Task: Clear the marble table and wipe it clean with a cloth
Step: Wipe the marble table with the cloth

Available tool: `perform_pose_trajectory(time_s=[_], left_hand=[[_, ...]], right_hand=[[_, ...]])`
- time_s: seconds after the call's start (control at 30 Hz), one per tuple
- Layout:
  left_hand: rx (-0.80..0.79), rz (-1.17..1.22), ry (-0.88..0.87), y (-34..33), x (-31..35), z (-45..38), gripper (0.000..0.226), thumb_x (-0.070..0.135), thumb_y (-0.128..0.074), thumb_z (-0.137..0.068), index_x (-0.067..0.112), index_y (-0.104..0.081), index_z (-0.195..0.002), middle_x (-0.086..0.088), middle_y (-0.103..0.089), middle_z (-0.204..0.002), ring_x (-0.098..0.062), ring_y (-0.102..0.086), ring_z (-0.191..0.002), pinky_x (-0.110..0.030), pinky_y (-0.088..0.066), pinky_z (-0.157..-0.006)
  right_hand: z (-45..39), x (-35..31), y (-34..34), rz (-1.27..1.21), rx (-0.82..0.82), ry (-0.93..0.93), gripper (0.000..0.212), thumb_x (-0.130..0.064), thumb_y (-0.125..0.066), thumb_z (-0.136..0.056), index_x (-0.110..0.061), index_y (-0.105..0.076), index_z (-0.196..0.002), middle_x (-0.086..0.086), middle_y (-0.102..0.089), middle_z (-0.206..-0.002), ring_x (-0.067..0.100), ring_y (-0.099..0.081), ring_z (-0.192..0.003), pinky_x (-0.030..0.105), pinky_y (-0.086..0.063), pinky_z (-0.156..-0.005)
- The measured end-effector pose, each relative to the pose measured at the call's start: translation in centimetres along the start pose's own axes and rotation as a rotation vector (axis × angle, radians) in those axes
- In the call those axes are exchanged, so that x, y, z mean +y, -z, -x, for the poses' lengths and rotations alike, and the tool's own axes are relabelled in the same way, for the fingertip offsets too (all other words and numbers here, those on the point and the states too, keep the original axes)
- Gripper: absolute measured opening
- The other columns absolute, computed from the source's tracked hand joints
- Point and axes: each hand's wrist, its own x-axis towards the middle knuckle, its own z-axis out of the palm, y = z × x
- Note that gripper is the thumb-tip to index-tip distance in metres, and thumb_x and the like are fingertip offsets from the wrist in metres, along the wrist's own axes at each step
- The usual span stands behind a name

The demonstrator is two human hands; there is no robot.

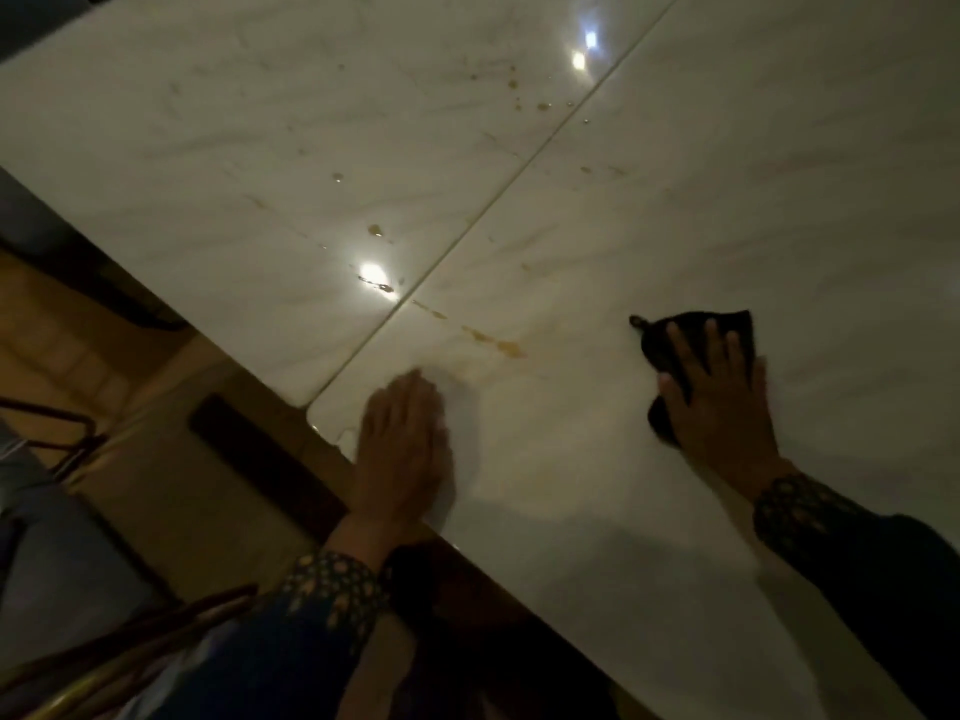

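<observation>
The white marble table point(675, 210) fills most of the view, with a seam running diagonally between two slabs. Brownish spill marks point(509, 348) and droplets dot the surface near the seam. My right hand point(719, 402) presses flat on a dark cloth point(680, 337) that lies on the marble at the right. My left hand point(402, 449) rests palm down with fingers together near the table's front edge, holding nothing. Both wrists show dark patterned sleeves.
More stains point(519, 90) lie farther up the left slab. Bright light reflections point(371, 272) glare on the marble. Dark chair frames point(62, 439) stand at the lower left, over a tan floor point(171, 459).
</observation>
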Motion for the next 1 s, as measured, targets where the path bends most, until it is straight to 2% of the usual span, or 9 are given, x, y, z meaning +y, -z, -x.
perform_pose_trajectory(time_s=[0.1,0.2,0.27,0.37,0.43,0.57,0.7,0.87,1.0], left_hand=[[0.064,-0.027,0.249,0.9,-7.7,-3.2,0.040,0.019,-0.040,-0.096,-0.002,-0.050,-0.129,-0.026,-0.044,-0.141,-0.041,-0.040,-0.131,-0.051,-0.027,-0.113],[0.051,-0.014,0.396,1.6,-12.5,-5.6,0.045,0.023,-0.035,-0.101,-0.003,-0.038,-0.138,-0.027,-0.034,-0.148,-0.042,-0.031,-0.137,-0.054,-0.020,-0.115],[0.049,0.031,0.442,1.5,-13.1,-6.3,0.051,0.027,-0.031,-0.102,0.000,-0.028,-0.145,-0.022,-0.025,-0.154,-0.037,-0.023,-0.142,-0.050,-0.012,-0.119],[0.079,0.079,0.473,1.5,-12.3,-6.1,0.052,0.027,-0.030,-0.102,0.003,-0.025,-0.148,-0.017,-0.022,-0.157,-0.034,-0.018,-0.145,-0.046,-0.005,-0.121],[0.058,0.061,0.465,1.7,-12.3,-6.2,0.054,0.028,-0.027,-0.102,0.004,-0.021,-0.150,-0.017,-0.017,-0.159,-0.033,-0.014,-0.147,-0.045,-0.003,-0.121],[0.005,0.054,0.405,1.6,-12.9,-6.5,0.057,0.031,-0.019,-0.103,0.007,-0.008,-0.154,-0.014,-0.003,-0.162,-0.028,0.001,-0.149,-0.043,0.004,-0.121],[-0.003,0.064,0.396,1.5,-13.1,-6.4,0.058,0.033,-0.015,-0.103,0.008,-0.005,-0.154,-0.013,0.001,-0.162,-0.027,0.006,-0.149,-0.042,0.006,-0.121],[-0.034,0.062,0.399,1.9,-13.2,-6.6,0.058,0.032,-0.017,-0.102,0.007,-0.008,-0.154,-0.014,-0.001,-0.162,-0.029,0.003,-0.150,-0.044,0.004,-0.121],[-0.066,0.062,0.390,2.3,-13.0,-6.8,0.057,0.028,-0.024,-0.104,0.005,-0.009,-0.153,-0.016,-0.002,-0.161,-0.031,0.002,-0.149,-0.046,0.002,-0.121]], right_hand=[[-3.0,-8.4,-0.7,0.005,0.037,-0.057,0.065,-0.054,-0.021,-0.092,-0.032,-0.016,-0.153,0.016,-0.017,-0.159,0.038,-0.015,-0.146,0.062,-0.011,-0.114],[-0.3,-17.2,-1.9,0.016,0.066,0.115,0.063,-0.047,-0.033,-0.094,-0.033,-0.017,-0.153,0.014,-0.016,-0.160,0.036,-0.014,-0.147,0.058,-0.012,-0.116],[3.9,-20.8,-2.8,0.008,0.010,0.273,0.061,-0.048,-0.031,-0.097,-0.037,-0.009,-0.153,0.008,-0.006,-0.162,0.030,-0.004,-0.149,0.055,-0.006,-0.118],[7.3,-19.6,-3.0,-0.014,-0.060,0.417,0.058,-0.051,-0.030,-0.098,-0.042,-0.011,-0.152,0.002,-0.007,-0.162,0.025,-0.005,-0.149,0.054,-0.008,-0.118],[6.8,-16.6,-2.4,0.005,-0.078,0.409,0.056,-0.053,-0.028,-0.097,-0.044,-0.013,-0.151,-0.001,-0.008,-0.162,0.022,-0.007,-0.149,0.052,-0.010,-0.118],[2.5,-13.0,-1.2,-0.014,-0.025,0.089,0.057,-0.051,-0.027,-0.097,-0.044,-0.012,-0.151,0.000,-0.008,-0.163,0.024,-0.008,-0.149,0.051,-0.008,-0.119],[-2.5,-19.1,-1.7,0.012,0.024,-0.039,0.062,-0.051,-0.025,-0.096,-0.031,-0.014,-0.154,0.016,-0.012,-0.160,0.037,-0.011,-0.147,0.062,-0.009,-0.115],[0.3,-29.2,-3.2,-0.024,-0.023,0.265,0.060,-0.051,-0.026,-0.099,-0.035,-0.007,-0.154,0.009,-0.001,-0.162,0.031,0.000,-0.149,0.056,-0.002,-0.117],[-2.1,-26.4,-2.7,-0.035,-0.046,0.387,0.054,-0.049,-0.024,-0.101,-0.042,-0.007,-0.152,0.001,-0.005,-0.163,0.024,-0.004,-0.149,0.051,-0.002,-0.119]])
